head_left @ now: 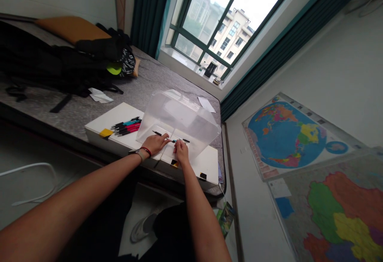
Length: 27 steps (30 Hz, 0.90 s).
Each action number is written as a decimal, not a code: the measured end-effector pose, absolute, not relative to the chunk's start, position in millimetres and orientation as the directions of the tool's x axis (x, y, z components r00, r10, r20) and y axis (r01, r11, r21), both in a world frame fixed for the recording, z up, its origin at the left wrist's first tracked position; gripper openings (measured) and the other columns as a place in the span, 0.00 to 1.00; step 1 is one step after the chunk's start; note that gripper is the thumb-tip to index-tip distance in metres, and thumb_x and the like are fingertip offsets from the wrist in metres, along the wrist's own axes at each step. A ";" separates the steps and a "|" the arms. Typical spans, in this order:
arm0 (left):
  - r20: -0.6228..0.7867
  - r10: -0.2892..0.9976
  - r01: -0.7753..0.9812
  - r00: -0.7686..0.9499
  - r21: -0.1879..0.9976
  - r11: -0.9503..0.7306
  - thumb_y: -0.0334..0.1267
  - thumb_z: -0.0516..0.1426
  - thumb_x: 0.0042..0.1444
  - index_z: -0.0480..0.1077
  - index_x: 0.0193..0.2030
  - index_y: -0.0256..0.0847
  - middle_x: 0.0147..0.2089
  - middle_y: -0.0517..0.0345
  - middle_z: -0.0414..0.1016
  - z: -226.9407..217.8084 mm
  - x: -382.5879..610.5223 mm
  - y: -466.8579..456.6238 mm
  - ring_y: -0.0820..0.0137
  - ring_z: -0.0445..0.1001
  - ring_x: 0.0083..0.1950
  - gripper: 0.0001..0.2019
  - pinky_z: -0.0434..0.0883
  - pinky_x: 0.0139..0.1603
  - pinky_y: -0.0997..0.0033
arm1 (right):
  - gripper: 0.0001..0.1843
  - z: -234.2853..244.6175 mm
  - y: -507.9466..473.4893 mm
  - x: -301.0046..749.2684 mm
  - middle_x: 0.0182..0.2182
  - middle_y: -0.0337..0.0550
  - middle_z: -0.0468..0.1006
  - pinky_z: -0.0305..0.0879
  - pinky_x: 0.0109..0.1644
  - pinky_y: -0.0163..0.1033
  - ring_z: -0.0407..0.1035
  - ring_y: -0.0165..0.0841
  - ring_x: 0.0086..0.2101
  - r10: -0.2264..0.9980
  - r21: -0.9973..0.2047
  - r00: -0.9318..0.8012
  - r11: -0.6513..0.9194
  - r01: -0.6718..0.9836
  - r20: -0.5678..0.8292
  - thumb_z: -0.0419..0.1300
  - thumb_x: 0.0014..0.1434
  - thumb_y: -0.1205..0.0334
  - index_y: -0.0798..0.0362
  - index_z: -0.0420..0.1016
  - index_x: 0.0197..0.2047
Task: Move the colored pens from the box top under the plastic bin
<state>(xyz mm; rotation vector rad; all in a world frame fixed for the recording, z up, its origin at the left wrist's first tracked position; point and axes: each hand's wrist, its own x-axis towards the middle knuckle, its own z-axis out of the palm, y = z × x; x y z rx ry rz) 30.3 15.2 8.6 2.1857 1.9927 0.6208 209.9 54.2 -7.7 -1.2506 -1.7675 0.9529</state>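
Hands: my left hand point(157, 144) and right hand point(181, 151) pinch, apparently, one pen point(174, 141).
Pen pile point(131, 127): left, on white box point(119, 112).

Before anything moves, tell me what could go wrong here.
The slim pen-like piece between the left hand and right hand might slip and roll. A bump to the flat white box could send the loose red, blue and black pens over its front edge.
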 end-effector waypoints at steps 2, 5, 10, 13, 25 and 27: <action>0.222 0.974 0.923 0.050 0.361 -0.129 0.59 0.35 0.64 0.66 0.54 0.43 0.35 0.47 0.78 9.4 30.5 15.0 0.59 0.77 0.39 0.29 0.65 0.37 0.67 | 0.18 -7.7 53.5 209.7 0.18 0.34 0.71 0.61 0.34 0.35 0.67 0.32 0.24 0.961 -0.886 -0.227 0.238 0.399 0.157 0.48 0.65 0.48 0.49 0.69 0.31; 0.231 0.972 0.926 0.051 0.353 -0.133 0.59 0.34 0.64 0.66 0.54 0.43 0.35 0.46 0.78 9.6 30.8 14.9 0.58 0.77 0.38 0.30 0.64 0.35 0.67 | 0.15 -6.5 52.0 209.4 0.19 0.33 0.72 0.61 0.34 0.35 0.67 0.32 0.25 0.959 -0.875 -0.236 0.248 0.417 0.159 0.50 0.65 0.49 0.49 0.69 0.34; 0.244 0.968 0.933 0.051 0.334 -0.133 0.58 0.35 0.65 0.66 0.54 0.44 0.34 0.48 0.77 7.3 30.3 15.7 0.59 0.77 0.37 0.29 0.64 0.35 0.67 | 0.20 -4.1 50.0 208.5 0.18 0.33 0.70 0.59 0.35 0.34 0.67 0.31 0.25 0.958 -0.815 -0.226 0.273 0.511 0.178 0.45 0.67 0.48 0.49 0.65 0.29; 0.233 0.971 0.939 0.060 0.318 -0.135 0.57 0.34 0.65 0.65 0.54 0.45 0.34 0.48 0.77 6.5 30.1 16.2 0.59 0.77 0.37 0.28 0.64 0.35 0.68 | 0.12 -3.7 49.5 209.7 0.20 0.31 0.72 0.59 0.34 0.34 0.68 0.32 0.25 0.956 -0.851 -0.244 0.261 0.456 0.163 0.49 0.65 0.50 0.49 0.66 0.39; 0.238 0.969 0.929 0.066 0.340 -0.147 0.57 0.35 0.65 0.64 0.54 0.45 0.34 0.48 0.77 7.0 31.2 15.7 0.59 0.77 0.38 0.27 0.64 0.36 0.67 | 0.18 -4.2 53.9 211.3 0.17 0.34 0.67 0.58 0.30 0.33 0.62 0.29 0.21 0.953 -0.910 -0.269 0.230 0.346 0.139 0.52 0.62 0.48 0.51 0.65 0.26; 0.235 0.970 0.929 0.058 0.342 -0.139 0.57 0.35 0.65 0.64 0.54 0.45 0.35 0.48 0.77 8.7 32.3 15.0 0.59 0.77 0.39 0.27 0.64 0.36 0.67 | 0.17 -2.5 54.2 211.4 0.16 0.33 0.67 0.58 0.28 0.33 0.62 0.29 0.20 0.953 -0.931 -0.279 0.207 0.302 0.121 0.55 0.59 0.49 0.51 0.65 0.26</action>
